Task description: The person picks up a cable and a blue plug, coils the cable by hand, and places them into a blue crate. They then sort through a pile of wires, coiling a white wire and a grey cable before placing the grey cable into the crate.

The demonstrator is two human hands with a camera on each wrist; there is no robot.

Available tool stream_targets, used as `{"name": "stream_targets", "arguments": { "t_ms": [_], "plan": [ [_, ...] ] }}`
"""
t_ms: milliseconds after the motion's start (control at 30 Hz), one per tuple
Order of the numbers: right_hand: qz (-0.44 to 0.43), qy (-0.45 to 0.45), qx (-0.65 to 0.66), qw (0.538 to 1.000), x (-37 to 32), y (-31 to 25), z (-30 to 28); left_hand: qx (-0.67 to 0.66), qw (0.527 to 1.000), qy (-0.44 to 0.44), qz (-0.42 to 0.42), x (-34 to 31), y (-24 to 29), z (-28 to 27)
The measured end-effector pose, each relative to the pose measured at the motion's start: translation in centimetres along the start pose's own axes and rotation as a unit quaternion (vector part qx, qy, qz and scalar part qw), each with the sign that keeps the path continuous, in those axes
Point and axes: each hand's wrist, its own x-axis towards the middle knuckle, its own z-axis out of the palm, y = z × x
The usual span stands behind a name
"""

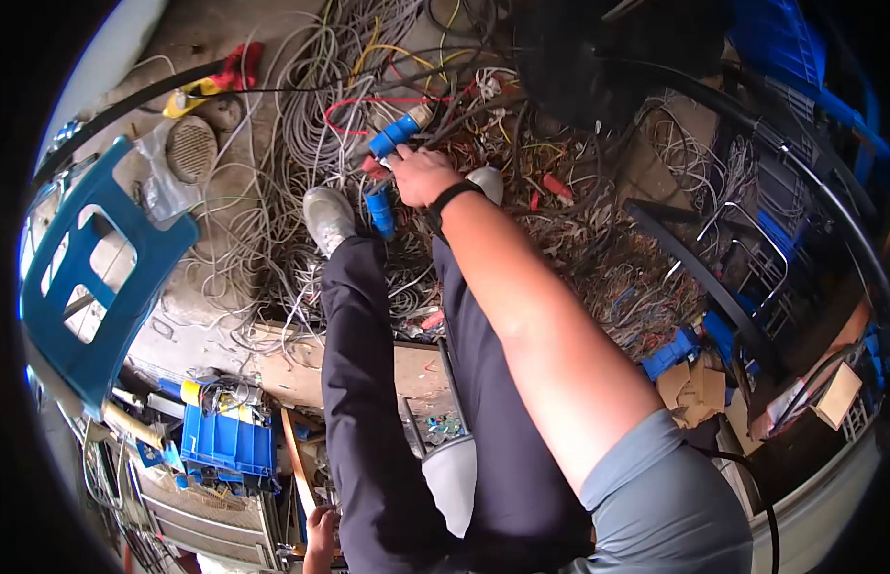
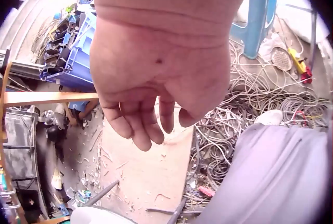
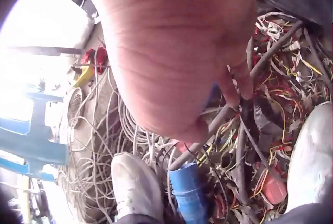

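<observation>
In the head view my right hand (image 1: 426,177) reaches down among the cables, its fingers at the lower end of a blue industrial plug (image 1: 397,136). The right wrist view shows the right hand (image 3: 177,52) with fingers bent and a bit of blue between thumb and fingers; the palm hides most of the grip. A grey cable (image 3: 265,57) runs just under the fingertips. Another blue connector (image 3: 187,190) lies close by, beside a shoe. My left hand (image 2: 156,73) hangs with loosely curled fingers, holding nothing, near a wooden strip (image 2: 52,97).
Tangled grey wires (image 1: 301,105) cover the floor around both shoes. At left stand a blue plastic stool (image 1: 110,268) and a blue crate (image 1: 230,442). A board (image 1: 292,368) lies before the legs; a black metal frame (image 1: 699,268) is at right.
</observation>
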Motion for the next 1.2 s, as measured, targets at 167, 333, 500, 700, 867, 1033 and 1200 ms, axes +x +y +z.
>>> {"name": "stream_targets", "arguments": {
  "t_ms": [167,333,500,700,867,1033,1200],
  "plan": [
    [0.003,-0.040,-0.223,0.974,0.0,0.7,3.3,-0.010,0.999,-0.028,0.038,2.4,-1.3,-2.9],
    [-0.029,-0.015,-0.215,0.976,-7.6,1.5,5.3,0.029,0.995,-0.044,0.088,4.0,-0.7,-6.0],
    [0.002,-0.061,0.018,0.998,-22.5,-4.6,1.0,0.065,0.987,-0.058,0.132,4.3,4.0,-7.6],
    [0.229,0.219,0.116,0.942,-35.2,-8.1,-3.8,0.045,0.992,-0.032,0.116,3.4,8.5,-8.0],
    [0.428,0.172,0.270,0.845,-45.6,-7.3,-3.2,0.048,0.984,-0.032,0.169,5.2,7.3,-8.9],
    [0.523,0.187,0.373,0.743,-58.0,-5.6,1.2,0.108,0.980,-0.017,0.168,4.2,8.1,-7.4],
    [0.407,0.256,0.407,0.777,-61.2,-8.4,-2.4,0.148,0.942,-0.062,0.294,2.3,11.6,-2.8]
  ]
}}
